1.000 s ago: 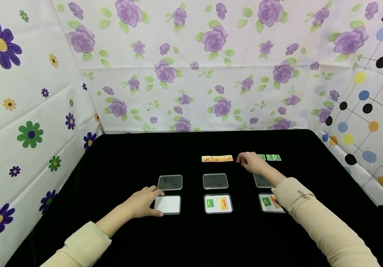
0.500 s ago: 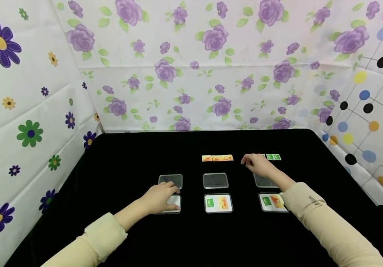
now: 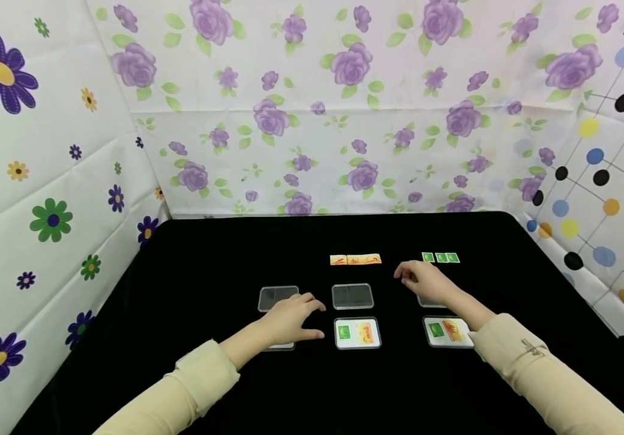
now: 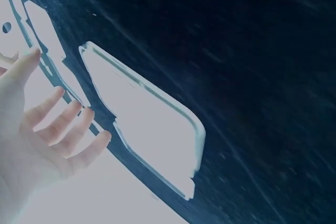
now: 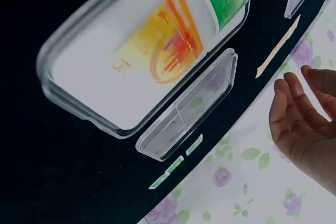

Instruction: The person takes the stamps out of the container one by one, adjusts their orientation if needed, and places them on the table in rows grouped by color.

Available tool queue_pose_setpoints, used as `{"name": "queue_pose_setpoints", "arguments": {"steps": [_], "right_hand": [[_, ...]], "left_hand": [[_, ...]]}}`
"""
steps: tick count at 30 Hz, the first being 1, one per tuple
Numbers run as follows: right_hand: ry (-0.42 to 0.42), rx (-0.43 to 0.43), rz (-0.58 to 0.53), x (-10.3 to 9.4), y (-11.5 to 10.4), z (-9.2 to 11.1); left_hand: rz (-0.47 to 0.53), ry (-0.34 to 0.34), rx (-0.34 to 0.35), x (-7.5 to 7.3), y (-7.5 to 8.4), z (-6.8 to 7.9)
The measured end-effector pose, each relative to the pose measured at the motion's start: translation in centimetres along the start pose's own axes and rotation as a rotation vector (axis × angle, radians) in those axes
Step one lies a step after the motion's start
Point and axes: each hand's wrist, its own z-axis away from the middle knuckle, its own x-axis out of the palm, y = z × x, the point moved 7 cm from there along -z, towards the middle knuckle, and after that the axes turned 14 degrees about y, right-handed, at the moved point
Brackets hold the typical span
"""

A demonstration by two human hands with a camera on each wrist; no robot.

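Note:
In the head view my left hand [image 3: 288, 321] hovers over the front left case [image 3: 282, 347], hiding most of it, with thumb and fingers spread towards the front middle case [image 3: 357, 333]. That clear case holds a white card bearing one green and one orange stamp. In the left wrist view the fingers [image 4: 79, 153] are spread and hold nothing. My right hand [image 3: 426, 281], loosely curled, is over the back right clear lid [image 3: 430, 302]. Nothing shows between its fingers [image 5: 299, 103] in the right wrist view. Just beyond it lie several green stamps [image 3: 447, 257].
A strip of orange stamps [image 3: 363, 259] lies behind the back middle clear lid [image 3: 352, 296]. Another clear lid [image 3: 275, 296] stands at the back left. The front right case [image 3: 445, 332] holds a card with green and orange stamps. Patterned cloth [image 3: 312, 121] surrounds the black table [image 3: 225, 248].
My left hand has moved right from the front left case towards the middle one, its fingers spread. My right hand has drawn slightly right and back, uncovering the green stamps.

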Motion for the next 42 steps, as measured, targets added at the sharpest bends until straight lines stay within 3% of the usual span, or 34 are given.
{"name": "queue_pose_setpoints", "arguments": {"steps": [5, 12, 16, 23, 30, 42], "right_hand": [[0.01, 0.013, -0.029, 0.3, -0.6, 0.6], [0.043, -0.094, -0.041, 0.8, -2.5, 1.4], [0.055, -0.114, -0.049, 1.0, -3.3, 1.6], [0.037, -0.142, -0.06, 1.4, -4.7, 1.6], [0.027, -0.184, -0.065, 1.7, -6.0, 1.7], [-0.019, -0.174, -0.101, 3.1, -7.8, 2.6]], "left_hand": [[0.062, -0.02, -0.006, 0.6, 0.9, -0.5], [0.096, -0.023, -0.027, 1.8, 1.3, -0.8], [0.113, -0.038, -0.043, 2.0, 1.4, -0.7], [0.062, -0.046, -0.013, 2.4, 1.8, -0.8], [0.006, -0.059, -0.042, 2.9, 1.7, -1.2], [-0.005, -0.073, -0.054, 3.0, 2.2, -1.0]]}}
